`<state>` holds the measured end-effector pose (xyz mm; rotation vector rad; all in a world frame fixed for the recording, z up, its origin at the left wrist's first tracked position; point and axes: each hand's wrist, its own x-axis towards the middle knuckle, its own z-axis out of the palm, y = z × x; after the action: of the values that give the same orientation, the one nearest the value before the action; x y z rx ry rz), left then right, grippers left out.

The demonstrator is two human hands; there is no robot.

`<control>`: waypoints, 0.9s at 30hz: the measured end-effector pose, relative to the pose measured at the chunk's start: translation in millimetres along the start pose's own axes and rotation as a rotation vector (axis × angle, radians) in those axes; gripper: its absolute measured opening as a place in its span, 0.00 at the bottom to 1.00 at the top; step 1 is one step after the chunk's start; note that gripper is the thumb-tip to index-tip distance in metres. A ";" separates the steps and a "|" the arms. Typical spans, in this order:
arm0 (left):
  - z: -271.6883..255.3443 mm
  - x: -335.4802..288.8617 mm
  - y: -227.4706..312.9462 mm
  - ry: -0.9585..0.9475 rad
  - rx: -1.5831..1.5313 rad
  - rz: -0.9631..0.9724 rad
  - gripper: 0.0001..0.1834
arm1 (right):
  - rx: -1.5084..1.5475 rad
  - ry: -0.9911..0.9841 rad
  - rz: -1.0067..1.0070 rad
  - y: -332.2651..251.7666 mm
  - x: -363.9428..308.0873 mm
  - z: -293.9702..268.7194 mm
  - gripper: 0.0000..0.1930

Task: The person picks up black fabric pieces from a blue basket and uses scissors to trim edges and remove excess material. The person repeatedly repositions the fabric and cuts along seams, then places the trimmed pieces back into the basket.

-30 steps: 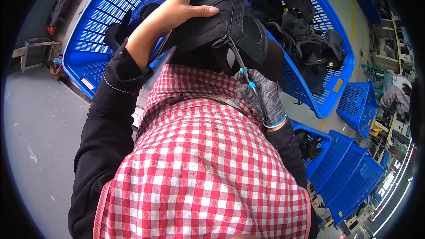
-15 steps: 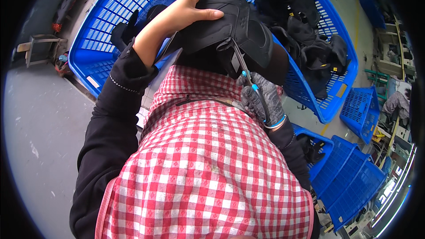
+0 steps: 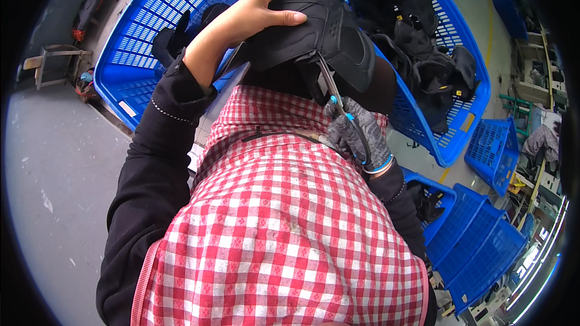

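Note:
A black stitched shoe upper (image 3: 302,27) is gripped in my bare left hand (image 3: 257,17), thumb on top and the other fingers hidden behind it. My right hand (image 3: 361,133) wears a grey knitted glove and is closed around scissors (image 3: 331,87) with light-blue parts. Their narrow blades point up to the lower edge of the upper and touch it there. Whether the blades are closed at the tips is hard to tell. A small dark flap hangs beside the blades.
Ahead on the left stands a blue plastic basket (image 3: 130,54) with a few black pieces. Another blue basket (image 3: 450,145) at right is heaped with black uppers (image 3: 432,66). More blue baskets (image 3: 468,235) stand at lower right. A wooden stool (image 3: 57,63) is at far left.
Both hands, the upper and the scissors stay nearly in place. The scissors and right hand have shifted very slightly, and the small flap beside the blades hangs a little differently.

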<state>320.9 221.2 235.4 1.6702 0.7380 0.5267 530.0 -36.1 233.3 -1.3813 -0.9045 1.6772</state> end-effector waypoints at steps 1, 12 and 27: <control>-0.5 0.3 0.1 0.008 0.004 0.007 0.44 | 0.000 0.002 -0.016 -0.5 0.2 0.5 0.22; 0.5 5.7 -1.1 -0.020 -0.002 0.020 0.44 | 0.570 -0.131 0.060 7.7 4.3 -4.5 0.16; -5.2 3.9 -7.8 -0.036 -0.020 -0.019 0.45 | 0.043 0.030 0.043 -1.7 4.4 -3.5 0.21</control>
<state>318.5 228.6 228.8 1.6489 0.7195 0.4873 533.1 -31.2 232.3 -1.4022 -0.8221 1.6936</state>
